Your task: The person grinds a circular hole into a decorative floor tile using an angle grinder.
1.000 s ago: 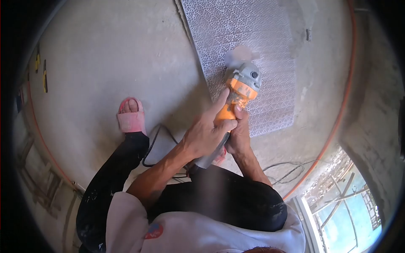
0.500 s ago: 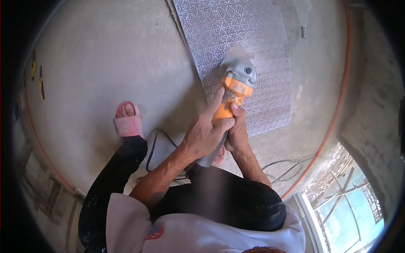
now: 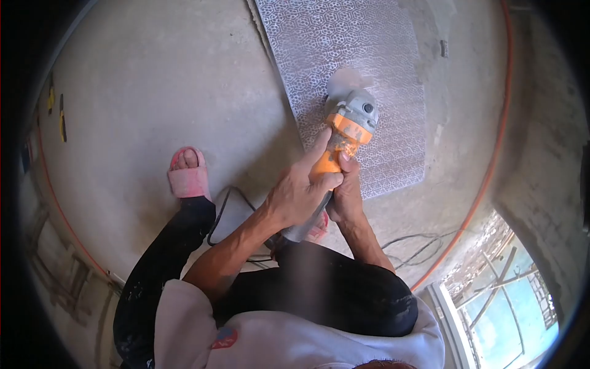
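Note:
An orange and grey angle grinder (image 3: 350, 125) is gripped between both my hands, its head over a patterned slab (image 3: 392, 144) that lies on the floor. My left hand (image 3: 301, 190) wraps round the tool's body from the left, its index finger stretched along the orange housing. From the right, my right hand (image 3: 346, 190) closes on the same body, thumb on top. Beside the grinder head, a pale smooth patch (image 3: 347, 79) shows on the slab's pattern. The grinder's disc is mostly hidden or blurred.
Black cable (image 3: 421, 251) lies in loops on the floor (image 3: 178, 92) at the right. An orange hose (image 3: 499, 132) runs along the right side. Two yellow and black tools (image 3: 62, 118) lie at the far left. My left foot wears a pink slipper (image 3: 189, 183).
The grinder head has shifted slightly right and down across the slab, uncovering more of the pale patch. Both hands keep their grip.

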The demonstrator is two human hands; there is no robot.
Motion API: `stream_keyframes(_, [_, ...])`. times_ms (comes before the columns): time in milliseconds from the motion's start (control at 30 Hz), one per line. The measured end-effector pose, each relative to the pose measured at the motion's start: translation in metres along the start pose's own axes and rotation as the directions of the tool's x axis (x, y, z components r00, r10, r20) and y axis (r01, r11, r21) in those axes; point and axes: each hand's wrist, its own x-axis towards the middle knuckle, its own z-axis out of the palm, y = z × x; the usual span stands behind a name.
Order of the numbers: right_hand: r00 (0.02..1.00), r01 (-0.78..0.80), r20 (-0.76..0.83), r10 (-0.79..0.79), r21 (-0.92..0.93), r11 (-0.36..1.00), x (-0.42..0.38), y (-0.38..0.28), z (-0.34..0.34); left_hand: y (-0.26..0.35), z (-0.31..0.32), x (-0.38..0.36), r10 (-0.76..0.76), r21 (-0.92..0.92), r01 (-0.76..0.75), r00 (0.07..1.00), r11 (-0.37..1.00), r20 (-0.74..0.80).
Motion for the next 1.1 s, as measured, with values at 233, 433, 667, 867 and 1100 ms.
stream_keyframes(233, [0.998, 0.033, -0.055, -0.033, -0.003, 0.999, 0.004, 0.004, -0.001, -0.002, -0.001, 0.004, 0.075, 0.077, -0.075, 0.997, 0.994, -0.002])
stream_keyframes(433, [0.999, 0.019, -0.036, -0.019, 0.009, 1.0, -0.003, 0.002, 0.0, -0.002, 0.001, 0.001, 0.043, 0.048, -0.044, 0.999, 0.998, 0.026])
stream_keyframes(667, [0.997, -0.043, -0.068, 0.032, -0.166, 0.985, -0.017, -0.021, -0.005, 0.015, 0.007, -0.003, -0.031, -0.07, 0.031, 1.0, 0.997, 0.005])
stream_keyframes(867, [0.998, -0.039, -0.049, 0.029, -0.2, 0.979, -0.025, -0.027, -0.007, 0.019, 0.009, -0.008, -0.111, -0.115, 0.124, 0.987, 0.986, 0.117])
stream_keyframes(1100, [0.997, -0.04, -0.071, 0.027, -0.194, 0.98, -0.019, -0.022, -0.008, 0.015, 0.007, -0.006, -0.07, -0.129, 0.077, 0.996, 0.989, 0.06])
